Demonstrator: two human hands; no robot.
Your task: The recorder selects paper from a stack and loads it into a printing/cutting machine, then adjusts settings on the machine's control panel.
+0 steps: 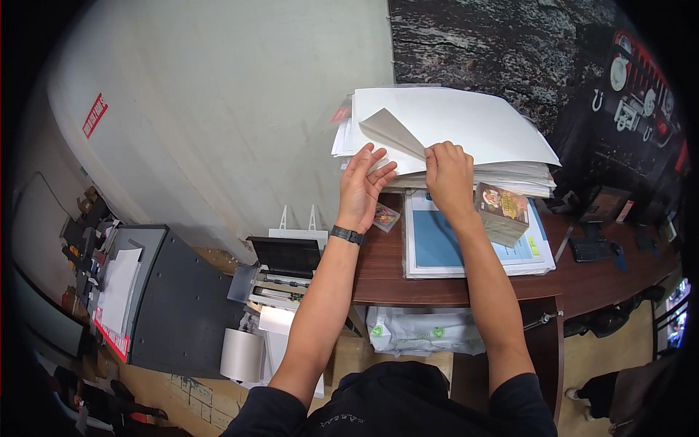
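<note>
A tall stack of large white paper sheets (466,124) lies on the brown desk. Near its front left corner, a sheet's corner (392,132) is turned up and shows a greyish underside. My right hand (450,180) is closed on the front edge of that lifted sheet, thumb toward the fold. My left hand (361,188), with a dark band on the wrist, is held palm up beside the fold; its fingers are spread and grip nothing. Whether its fingertips touch the paper I cannot tell.
Below the stack lie blue-and-white packs (437,240) with a small printed box (502,213) on top. A printer with a paper roll (242,355) stands left, beside a dark grey cabinet (186,291). A keyboard (593,250) sits right. Another person (619,397) is at lower right.
</note>
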